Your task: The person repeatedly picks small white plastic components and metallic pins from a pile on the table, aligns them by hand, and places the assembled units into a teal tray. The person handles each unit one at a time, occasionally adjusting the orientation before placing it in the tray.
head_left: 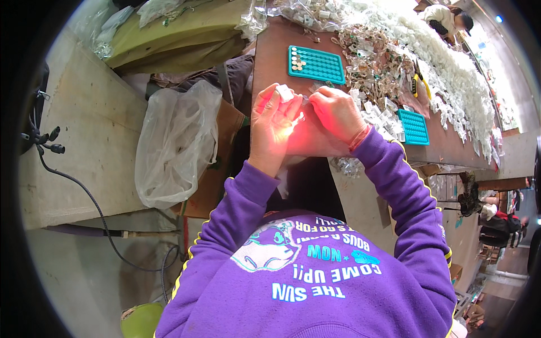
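While my left hand (271, 119) half-curls, holding a small white block (285, 93) at its fingertips, off the near-left corner of the teal tray (328, 63) of round pieces (297, 60), its direction and long axis unclear, my right hand (338, 114) bunched below that tray, contents unclear.

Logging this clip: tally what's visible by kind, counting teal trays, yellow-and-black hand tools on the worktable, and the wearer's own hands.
Teal trays: 2
Yellow-and-black hand tool: 1
Wearer's hands, left hand and right hand: 2
Total: 5
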Available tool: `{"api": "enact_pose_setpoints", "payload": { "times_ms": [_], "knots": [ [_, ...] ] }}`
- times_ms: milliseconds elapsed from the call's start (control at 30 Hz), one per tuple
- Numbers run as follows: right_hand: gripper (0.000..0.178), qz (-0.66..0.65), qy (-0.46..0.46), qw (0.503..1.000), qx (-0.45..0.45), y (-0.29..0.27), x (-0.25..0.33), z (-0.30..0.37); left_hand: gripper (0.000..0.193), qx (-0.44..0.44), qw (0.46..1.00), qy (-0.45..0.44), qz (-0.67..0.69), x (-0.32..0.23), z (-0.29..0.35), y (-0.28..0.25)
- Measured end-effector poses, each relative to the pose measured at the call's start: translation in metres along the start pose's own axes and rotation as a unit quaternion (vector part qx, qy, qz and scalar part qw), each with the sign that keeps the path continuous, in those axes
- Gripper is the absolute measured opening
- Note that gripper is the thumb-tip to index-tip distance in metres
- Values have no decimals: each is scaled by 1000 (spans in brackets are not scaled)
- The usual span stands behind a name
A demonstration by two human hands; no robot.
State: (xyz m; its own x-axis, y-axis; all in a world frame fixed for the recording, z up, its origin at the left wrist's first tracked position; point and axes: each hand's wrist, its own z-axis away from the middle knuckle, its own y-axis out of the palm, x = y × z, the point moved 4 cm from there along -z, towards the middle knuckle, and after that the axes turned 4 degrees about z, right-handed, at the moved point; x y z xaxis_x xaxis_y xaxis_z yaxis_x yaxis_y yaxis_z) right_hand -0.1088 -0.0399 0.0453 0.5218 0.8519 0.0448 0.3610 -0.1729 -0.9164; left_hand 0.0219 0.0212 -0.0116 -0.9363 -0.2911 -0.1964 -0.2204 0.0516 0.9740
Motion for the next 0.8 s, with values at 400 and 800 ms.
{"api": "enact_pose_setpoints", "payload": {
  "times_ms": [400, 800],
  "knots": [
    [7, -574, 315, 755, 36, -8, -30, 21, 21, -3, 997, -75, 18, 21, 2, 8],
    [14, -230, 133, 963, -48, -18, -19, 24, 15, -17, 989, -20, 143, 9, 3, 7]
  ]
}}
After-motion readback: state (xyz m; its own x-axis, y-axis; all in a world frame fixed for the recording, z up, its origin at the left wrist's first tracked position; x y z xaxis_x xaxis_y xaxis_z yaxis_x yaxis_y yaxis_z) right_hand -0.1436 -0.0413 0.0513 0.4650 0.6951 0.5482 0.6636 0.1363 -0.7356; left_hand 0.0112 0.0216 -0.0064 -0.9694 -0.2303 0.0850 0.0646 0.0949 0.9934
